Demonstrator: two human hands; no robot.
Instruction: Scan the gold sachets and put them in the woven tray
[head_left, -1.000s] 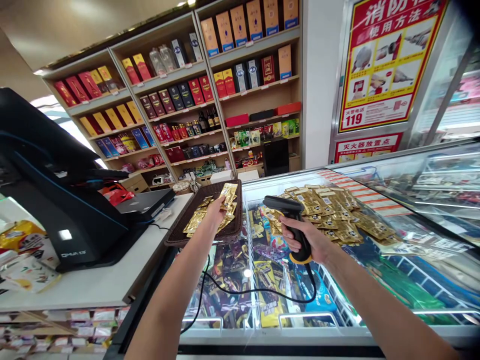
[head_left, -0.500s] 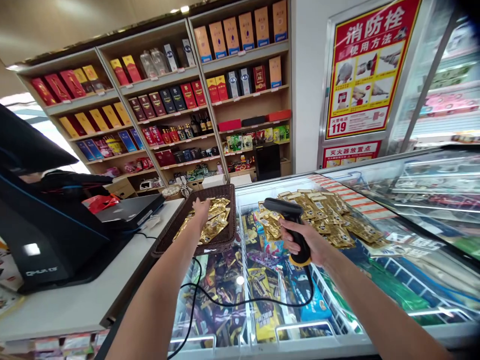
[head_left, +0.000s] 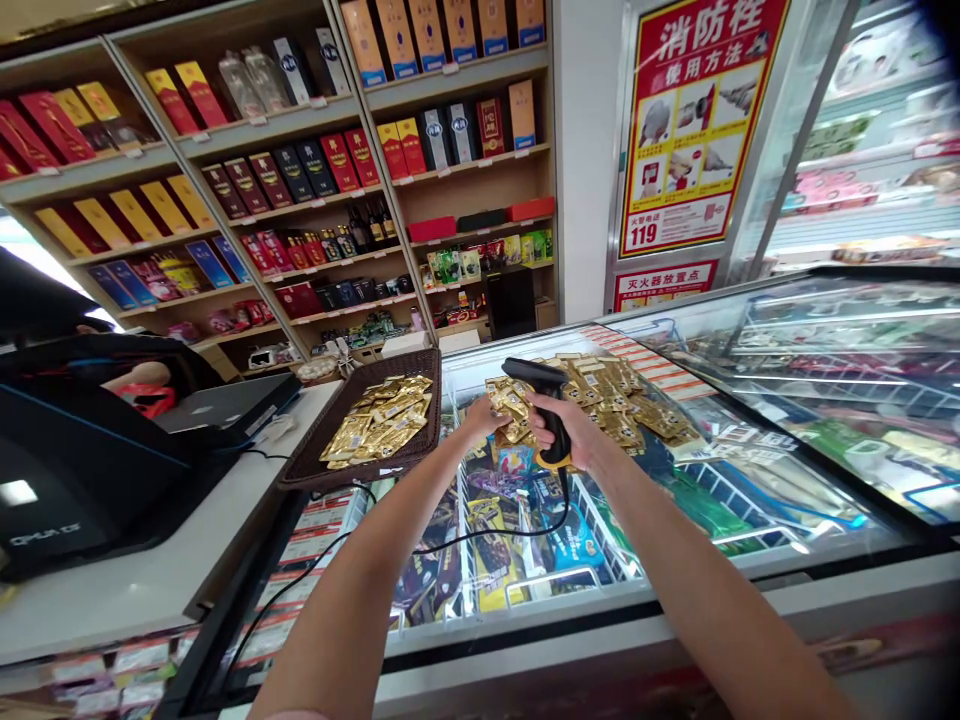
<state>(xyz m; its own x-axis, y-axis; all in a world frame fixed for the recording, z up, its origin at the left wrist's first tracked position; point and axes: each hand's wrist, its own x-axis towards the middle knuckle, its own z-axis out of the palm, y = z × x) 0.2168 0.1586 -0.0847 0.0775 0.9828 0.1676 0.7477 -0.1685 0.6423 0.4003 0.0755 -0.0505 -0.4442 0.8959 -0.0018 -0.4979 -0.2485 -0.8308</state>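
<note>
The right hand (head_left: 574, 435) is wrapping its fingers around the handle of a black barcode scanner (head_left: 541, 377), holding it above the glass top (head_left: 463, 372) of a chest freezer (head_left: 615, 655). The scanner's head is pointing left, and a yellow band is showing at the base of its grip. A black cable (head_left: 517, 532) is hanging from the handle and curving leftward, passing behind the left forearm and coming out toward the freezer's front left corner. The left hand (head_left: 484, 418) is touching the gold packets (head_left: 611, 390) at the left end of their pile, just beside the scanner — its fingertips are partly hidden, so whether they are pinching one packet is impossible to tell. The pile is lying on the glass near the freezer's rear edge, spreading rightward behind the scanner and right hand. At the freezer's left edge, toward its rear left corner, a dark brown wicker basket (head_left: 311, 445) is holding other gold packets (head_left: 379, 420), which are overlapping one another. Beyond the basket, a white tabletop (head_left: 150, 585) is running along the left, and a black terminal (head_left: 75, 450) is standing on it.
</note>
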